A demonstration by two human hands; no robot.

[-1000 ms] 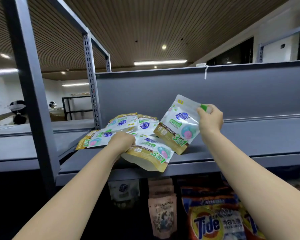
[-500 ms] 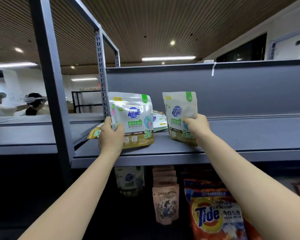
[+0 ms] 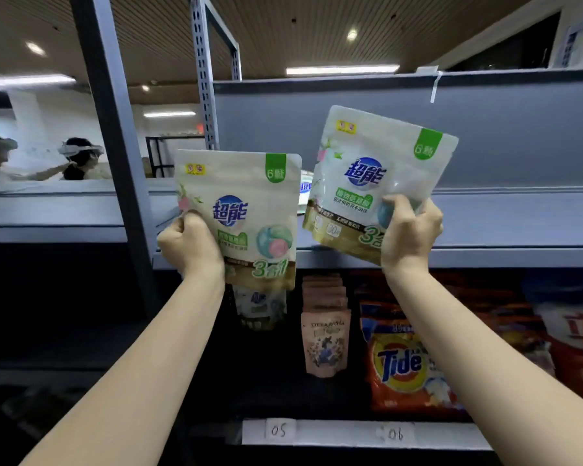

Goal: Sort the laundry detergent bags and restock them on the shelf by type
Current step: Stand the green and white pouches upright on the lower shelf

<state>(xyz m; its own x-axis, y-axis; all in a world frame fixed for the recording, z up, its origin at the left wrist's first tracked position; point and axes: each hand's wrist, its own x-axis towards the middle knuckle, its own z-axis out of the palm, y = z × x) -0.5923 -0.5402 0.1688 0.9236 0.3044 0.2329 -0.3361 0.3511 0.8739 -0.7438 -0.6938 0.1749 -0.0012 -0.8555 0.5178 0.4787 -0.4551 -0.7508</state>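
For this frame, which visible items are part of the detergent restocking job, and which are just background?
Part of the job:
- left hand, gripping a white pod bag
- right hand, gripping a matching pod bag
- grey shelf
- Tide bag and brown pouches on the lower shelf

Background:
- shelf labels 05 and 06
- two people at far left

both pouches [image 3: 249, 210] lifted off shelf [image 3: 485, 257], right one tilted

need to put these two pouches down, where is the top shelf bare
The grey shelf looks bare from the right hand out to the right edge, along the back panel. Between the two held pouches, another pouch lies behind, so it is crowded there.
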